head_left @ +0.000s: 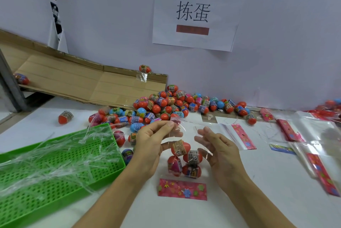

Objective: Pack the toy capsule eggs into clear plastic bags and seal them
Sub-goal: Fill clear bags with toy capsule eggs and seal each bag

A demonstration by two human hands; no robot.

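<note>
**Four eggs bagged, top edge held open**

A white paper sign (195, 13) taped to the wall reads 拣蛋 in black, with two brown strips masking other lines. Below it, flattened brown cardboard (73, 83) leans at the wall, and a perforated green plastic tray (60, 168) holds crinkled clear film strips. The white table (267, 181) carries a heap of loose capsule eggs (171, 104), glossy red and blue ovals with printed wrap bands whose wording is too small to read. Flat spare bags (313, 146) with pink flowered headers lie to the right.

The left hand (147, 146) pinches the upper edge of the clear bag (186, 135) between thumb and fingertips. The right hand (219, 152) is loosely spread, fingers relaxed beside the film; contact is unclear. The bag stands centre-front, four red eggs (184, 161) stacked inside above its pink flowered base strip.
</note>
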